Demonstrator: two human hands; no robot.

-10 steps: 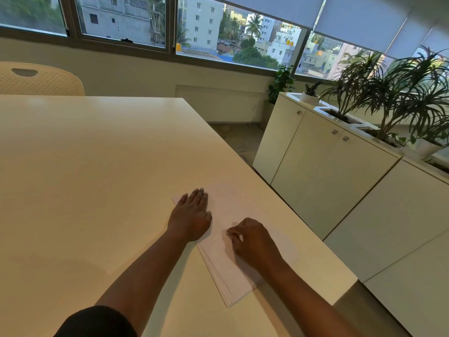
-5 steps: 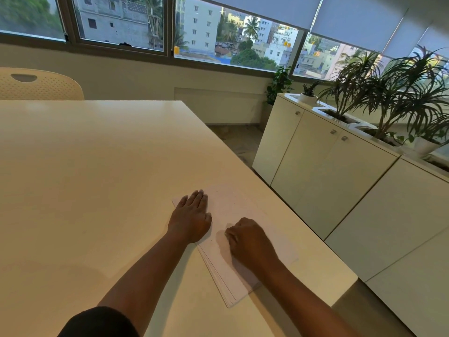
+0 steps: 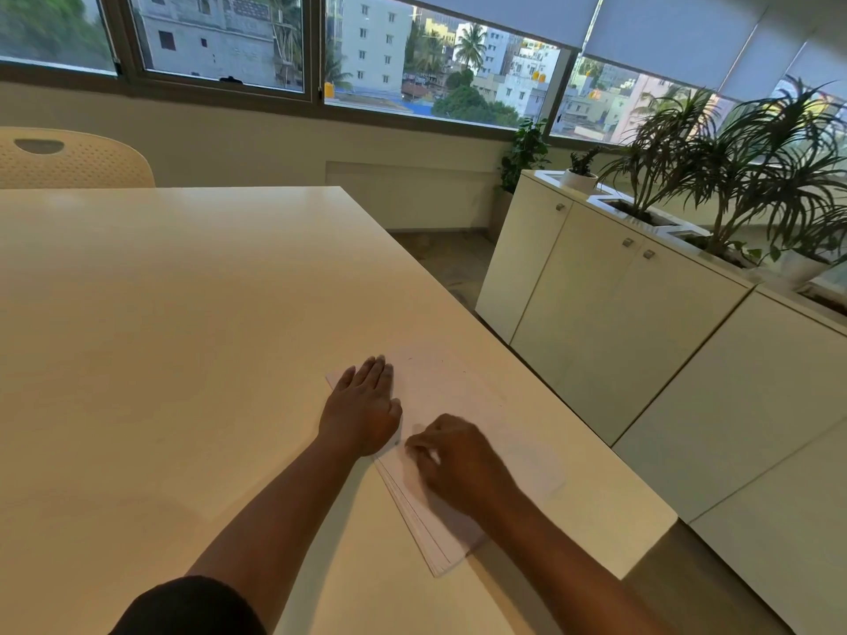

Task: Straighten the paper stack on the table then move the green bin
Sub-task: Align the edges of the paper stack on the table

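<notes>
Paper stack: lies flat on the table, near the table's right edge, in the lower-right part of the view. Its long axis runs diagonally, from about 11 o'clock at the far end to about 5 o'clock at the near end. The sheets are white and nearly blend with the pale table surface. At the near left edge the sheets are fanned, so that several edges show as thin offset lines; the stack is not squared.

Left hand: palm down, fingers straight and together, resting on the far left corner of the stack, pointing toward 12 o'clock.

Right hand: on the middle of the stack at 3 o'clock from the left hand, fingers curled with the tips against the top sheet. Motion blur hides whether it pinches a sheet; the grip cannot be told.

Surroundings: a cream perforated chair stands at the far left side of the table. White cabinets stand at 2 o'clock from the stack, across a strip of floor, and carry potted plants. Windows run along the far wall.
</notes>
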